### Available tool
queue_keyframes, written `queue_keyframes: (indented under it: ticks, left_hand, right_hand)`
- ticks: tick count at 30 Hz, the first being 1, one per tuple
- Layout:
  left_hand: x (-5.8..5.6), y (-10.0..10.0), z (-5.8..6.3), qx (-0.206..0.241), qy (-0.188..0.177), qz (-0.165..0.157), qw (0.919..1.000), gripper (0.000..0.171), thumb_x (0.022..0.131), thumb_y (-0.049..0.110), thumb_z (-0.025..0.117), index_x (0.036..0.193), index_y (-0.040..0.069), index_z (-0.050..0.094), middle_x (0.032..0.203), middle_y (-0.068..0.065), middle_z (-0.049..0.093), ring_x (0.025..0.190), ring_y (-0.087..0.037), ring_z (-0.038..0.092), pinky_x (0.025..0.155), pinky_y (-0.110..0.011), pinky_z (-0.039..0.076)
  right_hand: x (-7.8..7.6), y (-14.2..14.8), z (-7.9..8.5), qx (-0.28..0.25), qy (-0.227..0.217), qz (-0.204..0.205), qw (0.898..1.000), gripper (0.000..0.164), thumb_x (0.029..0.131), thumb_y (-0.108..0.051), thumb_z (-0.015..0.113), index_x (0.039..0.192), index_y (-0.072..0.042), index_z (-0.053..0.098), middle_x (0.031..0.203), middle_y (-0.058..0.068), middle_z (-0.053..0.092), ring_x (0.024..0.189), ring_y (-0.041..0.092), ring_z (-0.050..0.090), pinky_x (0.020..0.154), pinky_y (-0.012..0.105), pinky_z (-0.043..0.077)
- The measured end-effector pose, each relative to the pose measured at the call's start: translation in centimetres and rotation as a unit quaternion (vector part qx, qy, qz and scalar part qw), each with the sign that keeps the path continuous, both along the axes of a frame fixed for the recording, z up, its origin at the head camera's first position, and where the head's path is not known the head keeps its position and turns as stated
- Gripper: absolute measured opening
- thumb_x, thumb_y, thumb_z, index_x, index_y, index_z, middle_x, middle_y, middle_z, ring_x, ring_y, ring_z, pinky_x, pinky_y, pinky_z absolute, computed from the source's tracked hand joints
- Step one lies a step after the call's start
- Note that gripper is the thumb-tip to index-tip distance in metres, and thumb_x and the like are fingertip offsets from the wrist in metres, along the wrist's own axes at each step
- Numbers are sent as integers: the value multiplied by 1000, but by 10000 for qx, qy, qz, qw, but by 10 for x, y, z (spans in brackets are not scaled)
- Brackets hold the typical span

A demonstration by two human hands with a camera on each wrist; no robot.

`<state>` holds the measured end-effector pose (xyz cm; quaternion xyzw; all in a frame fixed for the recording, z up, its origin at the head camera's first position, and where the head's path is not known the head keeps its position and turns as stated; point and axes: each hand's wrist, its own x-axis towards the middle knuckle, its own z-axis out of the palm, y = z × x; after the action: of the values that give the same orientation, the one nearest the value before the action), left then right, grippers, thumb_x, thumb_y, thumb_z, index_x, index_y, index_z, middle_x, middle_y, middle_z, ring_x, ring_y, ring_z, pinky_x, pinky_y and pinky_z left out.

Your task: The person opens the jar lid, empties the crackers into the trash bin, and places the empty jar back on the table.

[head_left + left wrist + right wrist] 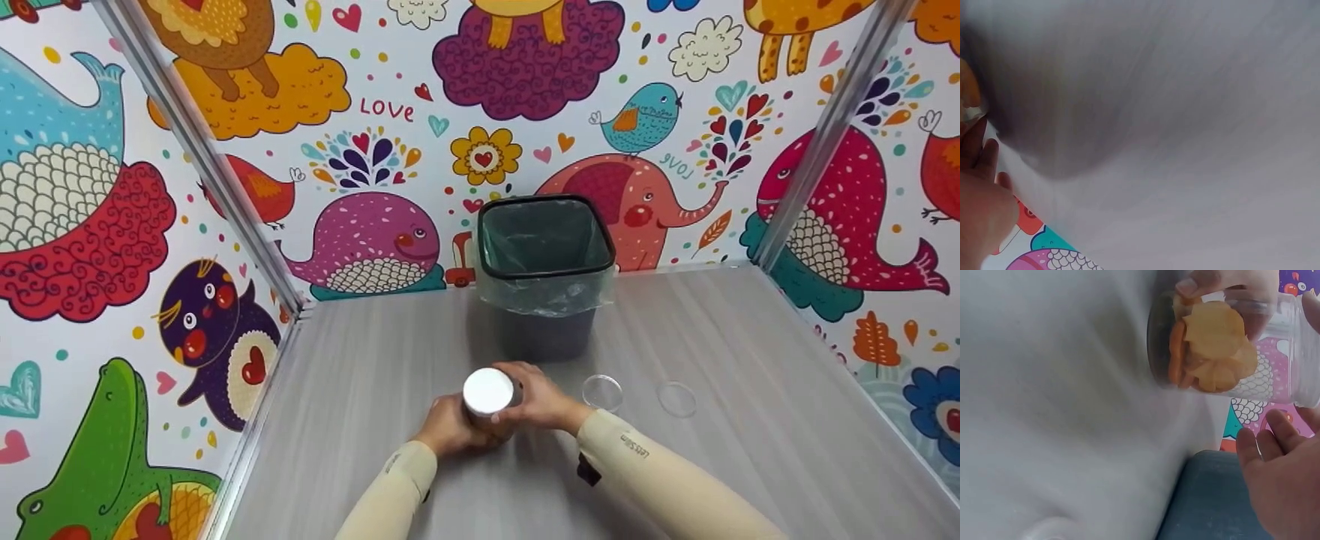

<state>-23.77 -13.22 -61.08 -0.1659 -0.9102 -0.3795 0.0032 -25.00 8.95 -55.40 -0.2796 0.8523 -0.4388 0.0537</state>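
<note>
A clear jar with a white lid stands upright on the table between both hands. Flat, rounded orange-yellow pieces lie in its lower part; their kind is unclear. My left hand grips the body of the jar low down, its fingers wrapped around the side. Thumb and index finger of my right hand hold the jar around its top, by the lid, while the other fingers stand off the wall. In the left wrist view, only part of the left hand shows at the edge.
Behind the jar stands a dark bin with a black rim and a clear plastic liner. Two clear round rings or discs lie on the table to the right. Patterned walls enclose the table's back and sides.
</note>
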Motion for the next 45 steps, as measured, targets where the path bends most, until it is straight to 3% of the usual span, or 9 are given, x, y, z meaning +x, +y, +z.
queue_keyframes:
  ticks: [5,9,14,25,33,40,45]
  left_hand:
    - [0,0,1,62,3,11,10000,77,51,38,97,115,5,69,104,-1,72,98,-17,66,92,-40,51]
    - [1,1,3,3,-76,-2,10000,79,53,38,96,119,5,68,108,-1,72,102,-17,65,95,-40,50]
    - [1,1,2,-48,-7,-7,10000,78,53,38,96,118,6,68,108,-1,72,103,-18,66,95,-41,50]
    - [0,0,2,-10,-99,60,9999,74,53,37,96,116,8,70,106,1,72,99,-15,66,93,-40,51]
    - [1,2,4,-63,-223,53,9997,81,53,41,96,120,7,67,109,1,71,102,-15,64,94,-40,50]
    - [1,1,4,5,-252,17,9997,82,53,40,97,122,6,66,110,1,71,103,-15,64,95,-40,50]
    - [0,1,2,-4,-209,8,9998,82,53,39,97,121,5,66,110,-1,71,104,-16,64,96,-41,49]
  right_hand:
    - [0,0,1,149,33,42,9999,88,73,-37,87,145,-6,47,142,15,48,131,36,42,106,55,34]
    - [2,1,-3,183,310,-14,9993,89,74,-39,86,145,-4,45,141,17,49,130,37,43,106,55,35]
    - [12,-2,-12,-71,672,-395,9969,93,73,-41,86,145,-1,43,140,21,49,130,39,43,106,56,36]
    - [23,-13,-23,-378,939,-935,9905,91,73,-42,87,141,3,47,134,21,53,126,39,46,104,55,38]
    - [12,-7,-13,49,1073,-598,9924,86,71,-41,88,136,3,52,131,19,56,124,36,49,103,52,40]
    - [0,0,1,330,683,73,9971,85,73,-39,87,137,4,51,134,21,55,126,39,49,105,53,39]
    - [-1,0,4,470,582,110,9971,88,74,-41,85,140,3,48,137,20,54,128,38,47,105,53,38]
